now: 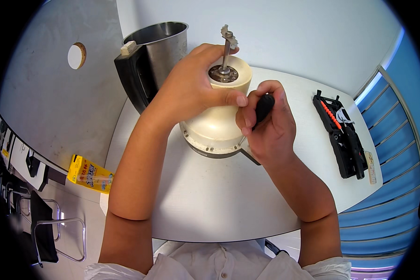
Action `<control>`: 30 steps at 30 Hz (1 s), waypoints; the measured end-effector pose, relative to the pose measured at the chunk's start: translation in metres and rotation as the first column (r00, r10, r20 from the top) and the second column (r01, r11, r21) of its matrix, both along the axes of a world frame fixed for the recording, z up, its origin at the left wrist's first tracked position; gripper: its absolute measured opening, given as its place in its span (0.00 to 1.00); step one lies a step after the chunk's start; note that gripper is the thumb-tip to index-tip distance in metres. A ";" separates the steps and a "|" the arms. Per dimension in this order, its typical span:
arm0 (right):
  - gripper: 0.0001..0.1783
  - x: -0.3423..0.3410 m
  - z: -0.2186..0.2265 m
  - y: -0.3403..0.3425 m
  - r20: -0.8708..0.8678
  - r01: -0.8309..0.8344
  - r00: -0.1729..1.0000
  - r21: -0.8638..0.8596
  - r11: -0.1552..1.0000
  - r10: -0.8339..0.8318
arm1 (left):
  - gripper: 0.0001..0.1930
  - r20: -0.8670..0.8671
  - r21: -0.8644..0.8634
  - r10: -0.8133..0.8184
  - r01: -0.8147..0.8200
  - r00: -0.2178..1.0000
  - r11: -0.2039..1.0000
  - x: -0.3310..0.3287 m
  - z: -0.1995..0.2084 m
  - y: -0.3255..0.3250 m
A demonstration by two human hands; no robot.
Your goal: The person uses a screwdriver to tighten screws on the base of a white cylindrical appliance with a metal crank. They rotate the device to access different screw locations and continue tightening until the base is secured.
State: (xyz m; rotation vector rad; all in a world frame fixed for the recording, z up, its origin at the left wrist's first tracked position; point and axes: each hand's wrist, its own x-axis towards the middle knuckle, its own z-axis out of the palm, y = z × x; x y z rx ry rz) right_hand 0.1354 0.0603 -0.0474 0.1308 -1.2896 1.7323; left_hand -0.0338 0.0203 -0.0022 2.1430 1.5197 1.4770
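A cream soy milk maker head (214,123) stands upside down on the white table, its metal shaft and toothed blade (228,42) pointing up. My left hand (189,84) wraps round its narrower upper part, with the thumb across the near side. In my right hand (276,128), closed, is a screwdriver (264,107) with a black handle. Its thin shank slants down to the lower right rim of the head, where small screw holes show. Whether the tip sits in a screw I cannot tell. Behind my left hand stands a steel jug (165,53) with a black handle.
An opened black tool case (336,135) with an orange-red tool lies on the right of the white table (210,200). Beside it is a small pale strip (371,167). A yellow box (89,175) is at the left edge. A metal railing (408,116) runs along the right.
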 end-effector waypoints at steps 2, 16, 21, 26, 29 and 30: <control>0.21 0.000 0.000 0.001 0.018 0.000 1.000 -0.015 1.000 0.000 | 0.45 -0.024 0.010 0.005 -0.004 1.000 1.000 0.000 0.000 0.000; 0.20 0.002 -0.002 0.006 -0.047 -0.015 0.999 0.007 1.000 0.015 | 0.42 0.023 -0.018 0.005 -0.005 1.000 1.000 -0.001 0.000 0.000; 0.22 0.011 0.014 0.009 -0.096 0.056 0.994 0.006 0.998 -0.055 | 0.41 -0.006 -0.025 0.014 -0.014 1.000 1.000 0.000 0.002 -0.002; 0.22 0.031 0.040 0.019 -0.070 0.195 0.980 0.140 0.971 -0.186 | 0.40 -0.031 0.001 0.071 -0.071 0.997 0.998 -0.001 -0.001 -0.002; 0.23 0.038 0.048 0.017 -0.016 0.318 0.948 0.110 0.942 -0.318 | 0.40 -0.018 -0.014 0.081 -0.081 0.997 0.997 0.003 0.000 -0.001; 0.23 0.037 0.050 0.016 0.001 0.332 0.943 0.090 0.939 -0.333 | 0.40 -0.010 -0.021 0.084 -0.084 0.996 0.996 0.003 0.001 -0.002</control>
